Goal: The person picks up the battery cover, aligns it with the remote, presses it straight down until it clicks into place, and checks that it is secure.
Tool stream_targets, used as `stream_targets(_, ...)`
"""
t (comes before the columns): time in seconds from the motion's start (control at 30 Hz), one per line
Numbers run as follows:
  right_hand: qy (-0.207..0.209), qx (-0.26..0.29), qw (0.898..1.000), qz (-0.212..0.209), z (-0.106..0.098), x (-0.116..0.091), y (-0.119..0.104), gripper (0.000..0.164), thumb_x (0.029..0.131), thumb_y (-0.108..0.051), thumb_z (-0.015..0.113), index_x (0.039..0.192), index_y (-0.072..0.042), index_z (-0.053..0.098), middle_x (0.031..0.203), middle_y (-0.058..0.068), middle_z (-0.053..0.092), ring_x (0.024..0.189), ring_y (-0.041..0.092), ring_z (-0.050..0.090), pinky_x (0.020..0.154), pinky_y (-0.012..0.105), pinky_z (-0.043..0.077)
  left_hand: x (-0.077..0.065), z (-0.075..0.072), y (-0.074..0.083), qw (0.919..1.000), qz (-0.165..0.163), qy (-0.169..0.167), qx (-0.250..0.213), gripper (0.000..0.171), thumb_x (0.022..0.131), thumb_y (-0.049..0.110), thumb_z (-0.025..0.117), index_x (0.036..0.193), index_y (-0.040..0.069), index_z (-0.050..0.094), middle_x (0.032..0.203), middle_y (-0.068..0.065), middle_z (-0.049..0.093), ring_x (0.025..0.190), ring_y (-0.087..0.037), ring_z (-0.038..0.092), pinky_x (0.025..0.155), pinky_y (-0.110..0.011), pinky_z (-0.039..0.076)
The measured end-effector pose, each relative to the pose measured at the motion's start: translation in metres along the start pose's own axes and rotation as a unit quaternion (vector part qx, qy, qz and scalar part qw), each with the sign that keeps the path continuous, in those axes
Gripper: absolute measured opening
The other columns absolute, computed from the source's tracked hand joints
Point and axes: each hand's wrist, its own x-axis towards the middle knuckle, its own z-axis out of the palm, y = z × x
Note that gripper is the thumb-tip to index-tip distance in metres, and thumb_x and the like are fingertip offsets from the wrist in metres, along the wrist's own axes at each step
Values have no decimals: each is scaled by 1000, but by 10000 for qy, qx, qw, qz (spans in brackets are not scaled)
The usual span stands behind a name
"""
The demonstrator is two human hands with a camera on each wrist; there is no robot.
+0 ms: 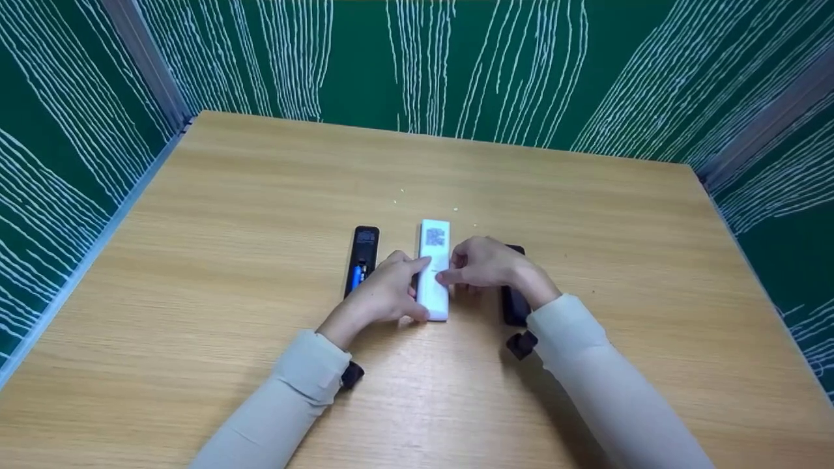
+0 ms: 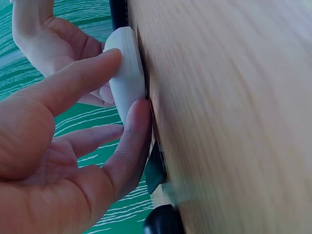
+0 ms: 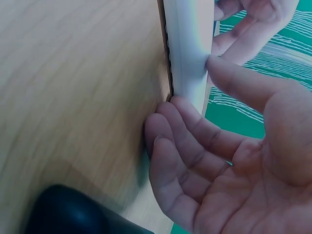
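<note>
A white remote control (image 1: 434,298) lies back side up on the table, its far end bearing a printed code label (image 1: 435,236). My left hand (image 1: 386,286) grips it from the left, one digit on the back and another at the near corner. From the right, my right hand (image 1: 485,262) has its thumb on the back and its curled fingers against the side edge. The right wrist view shows the white remote (image 3: 187,53) with small buttons along its underside, facing the table. Part of the back is covered by the fingers.
Left of the hands lies a black remote (image 1: 366,244) with its battery compartment uncovered and a blue battery (image 1: 356,276) inside. Another black remote (image 1: 515,306) lies partly under the right wrist. Tiny pale bits dot the wooden table (image 1: 293,176) beyond. Green walls with white lines surround it.
</note>
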Motion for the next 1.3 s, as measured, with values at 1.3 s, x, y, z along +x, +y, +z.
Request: stream_targets(1.3, 35, -373, 9986, -381, 12, -18, -4, 29, 96, -34, 76, 103, -7, 70, 82, 3, 71, 69, 14, 64, 65, 29, 48, 0, 0, -1, 9999, 134, 7, -46, 99, 81, 4, 91, 164, 7, 38, 132, -11, 49, 102, -19, 60, 85, -27, 53)
